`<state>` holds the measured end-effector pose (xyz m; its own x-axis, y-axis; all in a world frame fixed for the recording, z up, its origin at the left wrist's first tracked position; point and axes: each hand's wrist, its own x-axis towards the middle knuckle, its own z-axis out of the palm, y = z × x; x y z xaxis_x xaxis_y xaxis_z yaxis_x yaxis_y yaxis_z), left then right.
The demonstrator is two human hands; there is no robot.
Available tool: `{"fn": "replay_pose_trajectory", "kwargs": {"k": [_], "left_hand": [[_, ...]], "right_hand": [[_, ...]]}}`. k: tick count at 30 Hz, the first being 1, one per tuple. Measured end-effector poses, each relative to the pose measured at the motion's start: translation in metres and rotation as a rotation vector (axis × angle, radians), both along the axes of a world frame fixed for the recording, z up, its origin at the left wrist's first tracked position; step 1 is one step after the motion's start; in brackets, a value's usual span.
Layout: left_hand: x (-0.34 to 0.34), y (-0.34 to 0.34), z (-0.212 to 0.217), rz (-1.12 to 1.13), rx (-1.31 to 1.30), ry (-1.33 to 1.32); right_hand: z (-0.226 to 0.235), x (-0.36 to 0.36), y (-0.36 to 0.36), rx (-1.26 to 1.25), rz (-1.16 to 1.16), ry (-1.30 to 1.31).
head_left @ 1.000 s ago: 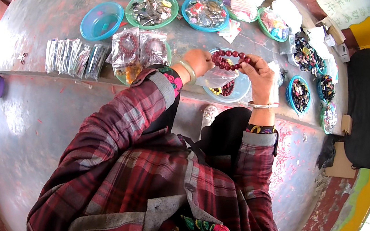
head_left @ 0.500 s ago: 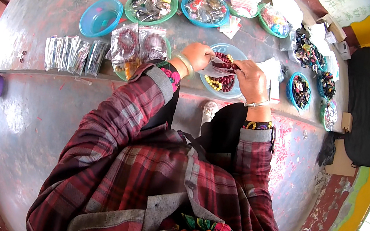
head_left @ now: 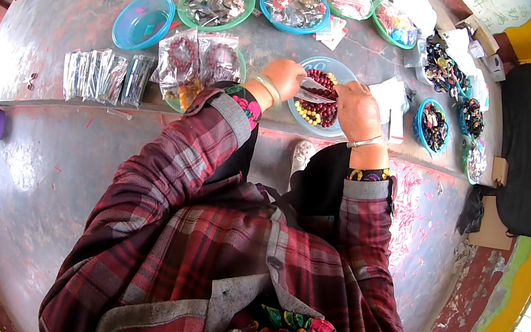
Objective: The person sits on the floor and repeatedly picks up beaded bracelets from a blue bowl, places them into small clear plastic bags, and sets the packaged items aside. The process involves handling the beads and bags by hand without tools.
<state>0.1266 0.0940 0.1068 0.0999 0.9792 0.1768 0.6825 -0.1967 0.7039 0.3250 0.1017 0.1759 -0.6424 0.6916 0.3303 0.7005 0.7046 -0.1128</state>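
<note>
A small clear plastic bag (head_left: 307, 94) is stretched between my hands above a pale blue bowl (head_left: 347, 72). My left hand (head_left: 280, 79), with a bangle at the wrist, pinches the bag's left end. The fingers of my right hand (head_left: 359, 111) are closed at its right end; their tips are partly hidden. Dark red beads show at the bag, but I cannot tell whether they are inside or behind it. Dark red and yellow bead bracelets (head_left: 315, 115) lie in the bowl below. Left of my left hand, bagged dark red bracelets (head_left: 182, 55) rest over a green bowl.
Several packets of slim items (head_left: 95, 76) lie at the ledge's left. An empty blue bowl (head_left: 142, 23) stands behind them. Bowls of packaged trinkets (head_left: 295, 7) line the back. Baskets of small dark items (head_left: 432, 128) stand right. White papers (head_left: 387, 102) lie beside my right hand.
My right hand has shifted slightly down and turned, its fingers now closer to the bag. Dark red beads seen at its fingertips before are now at the bag. My left hand stays nearly still.
</note>
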Motion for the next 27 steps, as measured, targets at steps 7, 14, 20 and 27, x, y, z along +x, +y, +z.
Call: {"fn": "replay_pose_trajectory", "kwargs": {"k": [7,14,20,27], "left_hand": [[0.000,-0.002,0.007,-0.081,-0.012,0.059],[0.001,-0.005,0.021,-0.155,-0.087,-0.032],[-0.004,-0.007,0.020,-0.076,-0.240,-0.305],[-0.012,-0.003,0.027,-0.080,-0.391,-0.513]], "right_hand": [[-0.003,-0.020,-0.006,-0.034,-0.001,-0.017],[-0.018,-0.030,-0.004,-0.022,0.151,0.002],[-0.015,-0.031,0.001,-0.466,0.051,0.356],[-0.007,0.013,0.027,-0.824,-0.066,0.883]]}}
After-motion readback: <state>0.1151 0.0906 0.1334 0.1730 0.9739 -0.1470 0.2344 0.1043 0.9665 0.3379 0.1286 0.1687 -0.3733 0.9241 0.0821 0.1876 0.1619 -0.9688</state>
